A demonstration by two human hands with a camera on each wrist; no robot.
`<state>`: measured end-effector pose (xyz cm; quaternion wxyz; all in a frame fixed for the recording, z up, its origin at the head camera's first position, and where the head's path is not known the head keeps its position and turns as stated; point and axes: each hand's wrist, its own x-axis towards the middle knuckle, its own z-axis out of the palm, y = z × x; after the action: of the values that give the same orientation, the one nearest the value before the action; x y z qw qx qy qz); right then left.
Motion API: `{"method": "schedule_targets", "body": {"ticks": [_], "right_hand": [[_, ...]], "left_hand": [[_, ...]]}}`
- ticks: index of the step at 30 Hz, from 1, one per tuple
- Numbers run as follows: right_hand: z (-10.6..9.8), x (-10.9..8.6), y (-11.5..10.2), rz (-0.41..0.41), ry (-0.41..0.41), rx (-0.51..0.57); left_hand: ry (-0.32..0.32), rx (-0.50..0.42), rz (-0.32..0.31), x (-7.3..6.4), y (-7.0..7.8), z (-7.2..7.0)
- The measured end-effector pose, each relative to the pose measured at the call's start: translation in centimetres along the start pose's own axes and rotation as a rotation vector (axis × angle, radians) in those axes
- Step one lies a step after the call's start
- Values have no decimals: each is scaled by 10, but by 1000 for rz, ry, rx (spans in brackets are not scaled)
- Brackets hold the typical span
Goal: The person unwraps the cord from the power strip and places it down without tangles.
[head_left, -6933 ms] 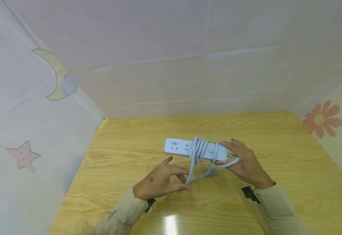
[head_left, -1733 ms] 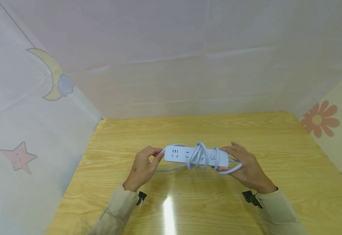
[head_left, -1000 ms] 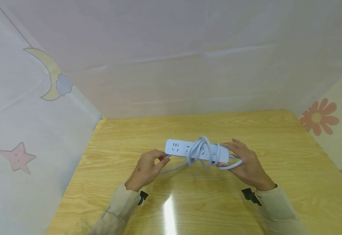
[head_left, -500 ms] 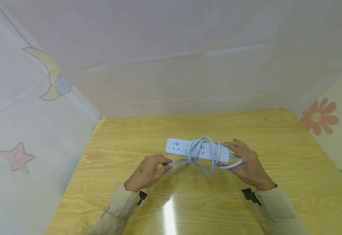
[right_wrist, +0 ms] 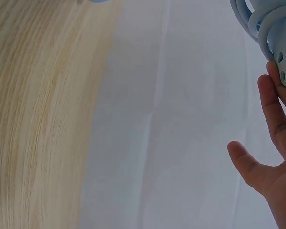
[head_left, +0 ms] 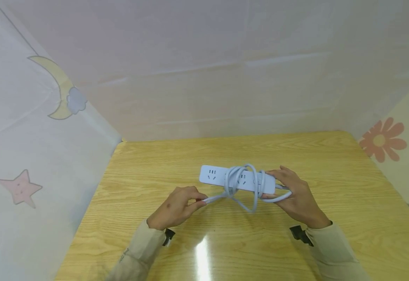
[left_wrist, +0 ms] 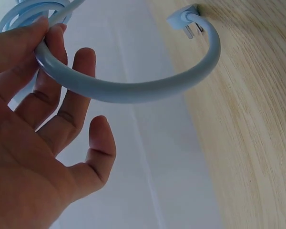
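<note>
A white power strip (head_left: 213, 175) is held up above the table by my right hand (head_left: 297, 199), which grips its right end between thumb and fingers. The white cord (head_left: 257, 195) is wound loosely around the strip's middle, and one loop hangs below it. My left hand (head_left: 176, 207) pinches the cord near the strip's lower left side. In the left wrist view, the cord runs from the left fingertips (left_wrist: 57, 33) in a wide bend to a plug (left_wrist: 183, 18) with metal prongs near the tabletop. In the head view the plug is hidden.
The wooden table (head_left: 148, 160) spreads beneath both hands. A pale printed sheet (head_left: 204, 97) stands behind its far edge, with more printed sheeting at both sides. A bright reflection (head_left: 202, 257) lies near the front.
My left hand has come from the strip's left end down toward me, drawing the cord along. The coils look looser and a loop now hangs lower. My right hand keeps its grip, nearly still.
</note>
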<state>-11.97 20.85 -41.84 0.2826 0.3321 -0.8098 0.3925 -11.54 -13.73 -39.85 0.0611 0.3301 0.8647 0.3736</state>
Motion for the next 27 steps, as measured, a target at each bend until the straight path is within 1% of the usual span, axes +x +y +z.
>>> {"method": "schedule_targets", "body": {"ticks": [1, 2, 4, 5, 8, 10, 11, 14, 17, 19, 21, 24, 27], "right_hand": [[0, 0, 0, -1, 1, 3], [0, 0, 1, -1, 1, 4], [0, 0, 1, -2, 4, 12], [1, 0, 1, -2, 5, 13], [1, 0, 1, -2, 5, 18], [1, 0, 1, -5, 1, 22], [0, 0, 1, 0, -5, 24], [-1, -1, 1, 19, -31, 22], [-3, -2, 2, 48, -55, 17], [-3, -3, 2, 55, -62, 10], [-3, -3, 1, 56, -61, -2], [-2, -3, 2, 43, -55, -8], [-1, -3, 1, 27, -45, 7]], "left_hand": [[-9, -4, 7, 0, 0, -1], [-14, -7, 26, 0, 0, -1], [-20, -11, 73, -1, -1, -2], [-19, -12, 106, -2, -2, -2], [16, 2, 206, -4, -5, -1], [49, 5, 242, -5, -7, -1], [66, -8, 258, -5, -8, -1], [121, -54, 297, -6, -9, -2], [171, -100, 315, -7, -9, -4], [203, -112, 324, -7, -9, -5], [231, -129, 319, -8, -9, -6], [273, -148, 340, -8, -9, -7], [331, -164, 374, -7, -10, -6]]}}
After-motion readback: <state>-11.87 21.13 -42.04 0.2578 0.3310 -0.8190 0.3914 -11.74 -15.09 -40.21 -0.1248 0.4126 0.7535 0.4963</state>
